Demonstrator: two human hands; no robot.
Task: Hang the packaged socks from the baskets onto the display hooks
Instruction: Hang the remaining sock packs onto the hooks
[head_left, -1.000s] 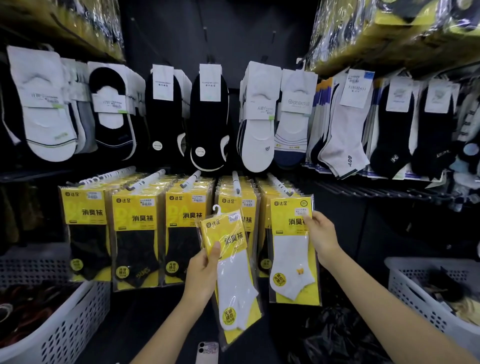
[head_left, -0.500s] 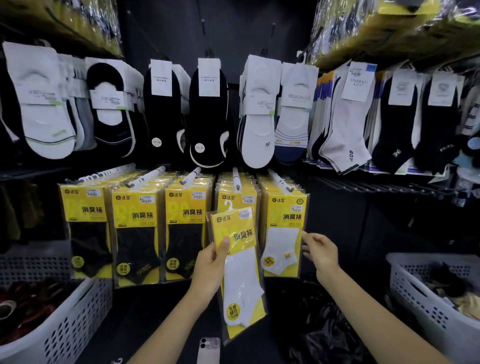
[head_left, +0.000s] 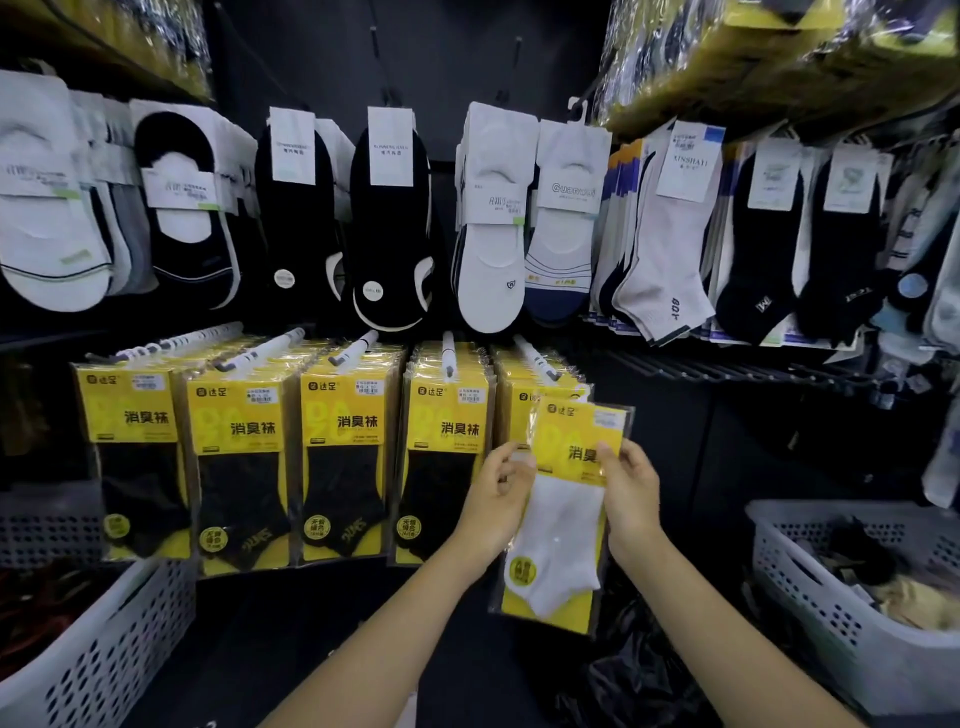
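A yellow pack of white socks (head_left: 563, 525) is held upright in front of the rightmost row of yellow packs (head_left: 524, 384). My left hand (head_left: 498, 493) pinches its left edge and my right hand (head_left: 626, 488) grips its right edge, thumb across the yellow card. The pack's top lies just below the tip of the rightmost white display hook (head_left: 537, 358). Several more hooks (head_left: 448, 353) to the left carry full rows of yellow packs with black socks (head_left: 343, 467).
A white perforated basket (head_left: 810, 603) with loose socks sits at lower right, another white basket (head_left: 104, 644) at lower left. Above hang rows of white and black socks (head_left: 389, 223). Wrapped yellow stock fills the upper shelves (head_left: 753, 57). A black plastic bag (head_left: 639, 670) lies on the floor.
My left hand carried the white-sock pack right, in front of the rightmost row. My right hand left the hanging pack and took hold of this pack's right edge.
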